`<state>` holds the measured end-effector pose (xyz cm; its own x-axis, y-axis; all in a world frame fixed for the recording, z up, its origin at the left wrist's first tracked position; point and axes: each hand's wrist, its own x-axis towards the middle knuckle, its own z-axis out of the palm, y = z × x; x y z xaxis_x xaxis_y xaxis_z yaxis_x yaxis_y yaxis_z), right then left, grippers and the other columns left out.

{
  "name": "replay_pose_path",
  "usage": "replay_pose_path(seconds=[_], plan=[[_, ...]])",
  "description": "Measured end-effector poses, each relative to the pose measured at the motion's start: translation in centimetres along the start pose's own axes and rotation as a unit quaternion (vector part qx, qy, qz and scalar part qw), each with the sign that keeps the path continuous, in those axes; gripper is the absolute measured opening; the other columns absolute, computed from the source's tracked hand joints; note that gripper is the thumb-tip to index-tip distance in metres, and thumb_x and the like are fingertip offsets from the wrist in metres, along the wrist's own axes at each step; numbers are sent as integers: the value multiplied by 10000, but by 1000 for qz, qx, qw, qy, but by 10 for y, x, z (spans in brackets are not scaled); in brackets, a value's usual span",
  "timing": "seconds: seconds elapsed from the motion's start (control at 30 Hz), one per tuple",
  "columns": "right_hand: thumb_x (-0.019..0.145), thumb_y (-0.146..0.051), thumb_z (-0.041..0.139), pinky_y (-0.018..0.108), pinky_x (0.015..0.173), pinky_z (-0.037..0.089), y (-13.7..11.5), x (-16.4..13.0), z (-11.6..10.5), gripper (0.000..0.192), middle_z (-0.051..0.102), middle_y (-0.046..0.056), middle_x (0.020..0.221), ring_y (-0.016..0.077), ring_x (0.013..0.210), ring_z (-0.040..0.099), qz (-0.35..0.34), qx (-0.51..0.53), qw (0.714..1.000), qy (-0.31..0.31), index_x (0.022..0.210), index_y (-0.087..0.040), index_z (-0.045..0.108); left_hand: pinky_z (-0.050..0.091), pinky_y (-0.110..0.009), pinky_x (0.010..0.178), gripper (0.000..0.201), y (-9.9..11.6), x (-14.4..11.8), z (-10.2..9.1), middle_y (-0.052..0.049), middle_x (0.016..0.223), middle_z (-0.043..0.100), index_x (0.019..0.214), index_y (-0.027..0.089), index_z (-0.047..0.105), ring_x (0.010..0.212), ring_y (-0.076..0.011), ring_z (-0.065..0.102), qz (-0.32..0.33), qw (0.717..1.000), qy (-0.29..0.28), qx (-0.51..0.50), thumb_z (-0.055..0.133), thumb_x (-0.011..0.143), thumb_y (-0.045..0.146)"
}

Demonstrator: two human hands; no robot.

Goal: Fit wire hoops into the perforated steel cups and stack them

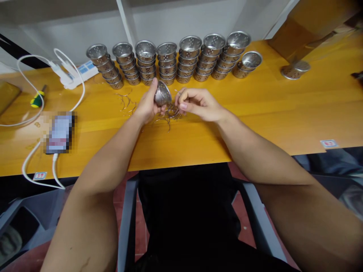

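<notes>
My left hand [148,102] is wrapped around a small perforated metal cup [162,93], which is tilted with its rim toward the right. Just right of that rim is my right hand [200,102], its thumb and fingers pinched together; what they hold, if anything, is too small to make out. Beneath both hands lies a tangle of thin curved metal wires [172,112], partly hidden by the fingers. More loose wires [126,104] are scattered to the left of my left hand.
Several stacks of perforated cups [167,62] line the back of the wooden table [181,151]. A lone cup [295,70] stands right, near a cardboard box [303,28]. On the left are a phone [60,132], white cables, a power strip [81,75] and a screwdriver [38,99].
</notes>
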<state>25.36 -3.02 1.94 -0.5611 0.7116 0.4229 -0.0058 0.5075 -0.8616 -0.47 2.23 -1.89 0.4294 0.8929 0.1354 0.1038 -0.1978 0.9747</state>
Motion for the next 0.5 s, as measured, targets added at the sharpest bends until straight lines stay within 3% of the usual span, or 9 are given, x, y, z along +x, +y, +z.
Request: replay_pose_path(seconds=[0.1,0.2,0.27,0.33,0.4,0.5], plan=[[1031,-911,865,402,739,553,11,-2,-3,636,699,44,1010,211,782,564,14,-103,993,52,1097,-285,773,713,-495,830,1087,-10,5,-7,-168,1277,844,1429,325,629,956,-278,853,12,999,41,19,246,945,1220],[1075,-897,812,395,685,516,27,-3,-3,640,696,38,1018,193,732,535,10,-148,988,40,1244,-280,829,752,-474,900,923,-20,7,-9,-174,1452,840,1493,341,569,1075,-278,889,29,998,59,14,502,1016,1129],[1101,-916,773,389,673,530,38,-2,-4,644,657,21,935,197,722,537,6,-143,988,65,1244,-289,812,779,-483,947,895,-26,7,-6,-152,1483,829,1502,346,549,1150,-297,906,49,997,67,-8,720,985,1057],[1099,-940,770,403,726,607,48,0,-7,661,650,26,949,214,766,588,-5,-128,983,129,1274,-303,771,796,-497,996,958,-30,7,-2,-131,1494,810,1499,344,561,1250,-329,900,78,994,68,-20,924,889,986],[1047,-965,822,434,816,684,56,1,-10,737,703,57,1104,234,854,664,-14,-111,978,175,1403,-326,729,791,-498,1068,1056,-33,7,4,-119,1502,777,1498,327,579,1377,-356,861,114,992,60,-9,1054,780,937],[957,-988,905,468,862,734,62,1,-7,898,757,98,1372,248,923,738,-4,-102,983,152,1560,-352,711,780,-480,1105,1089,-30,2,11,-118,1543,703,1513,314,571,1408,-345,838,156,986,45,35,1092,761,906]])
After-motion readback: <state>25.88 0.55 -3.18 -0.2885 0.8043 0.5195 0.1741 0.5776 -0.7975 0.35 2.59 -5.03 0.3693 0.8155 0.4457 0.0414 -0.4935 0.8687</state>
